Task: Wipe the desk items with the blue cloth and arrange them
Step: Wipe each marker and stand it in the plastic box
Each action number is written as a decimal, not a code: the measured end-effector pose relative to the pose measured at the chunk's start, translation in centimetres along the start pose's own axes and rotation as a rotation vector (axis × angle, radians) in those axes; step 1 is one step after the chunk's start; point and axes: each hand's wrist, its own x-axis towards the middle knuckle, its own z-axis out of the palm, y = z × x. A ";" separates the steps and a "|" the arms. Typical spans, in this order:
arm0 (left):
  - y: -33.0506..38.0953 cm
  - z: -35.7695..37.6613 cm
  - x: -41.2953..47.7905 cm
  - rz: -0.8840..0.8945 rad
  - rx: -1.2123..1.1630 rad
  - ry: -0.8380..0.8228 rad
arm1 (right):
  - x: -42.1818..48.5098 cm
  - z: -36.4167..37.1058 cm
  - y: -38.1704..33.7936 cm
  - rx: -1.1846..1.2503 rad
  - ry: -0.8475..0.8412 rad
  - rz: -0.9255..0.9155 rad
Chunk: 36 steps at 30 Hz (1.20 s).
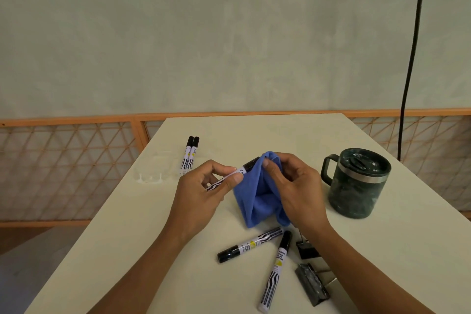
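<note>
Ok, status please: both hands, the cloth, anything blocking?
Left hand pinches one marker. Right hand grips blue cloth at its cap. Two loose markers near wrists, not blocking.

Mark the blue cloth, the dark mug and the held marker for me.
blue cloth [257, 201]: head view, middle fold.
mug [356, 194]: head view, side wall.
held marker [242, 169]: head view, white barrel beside cap.

We seem to be at a desk in an office or study space: a pale tabletop [382, 250] carries permanent markers [251, 245], binder clips [312, 285] and a lidded mug [356, 183]. Behind it we see a plain plastered wall [204, 33], an orange lattice railing [63, 168] and a hanging black cable [413, 58].
</note>
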 end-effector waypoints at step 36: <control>0.2 -0.6 -0.2 0.098 0.196 -0.038 | 0.6 -0.6 0.2 0.112 -0.023 -0.008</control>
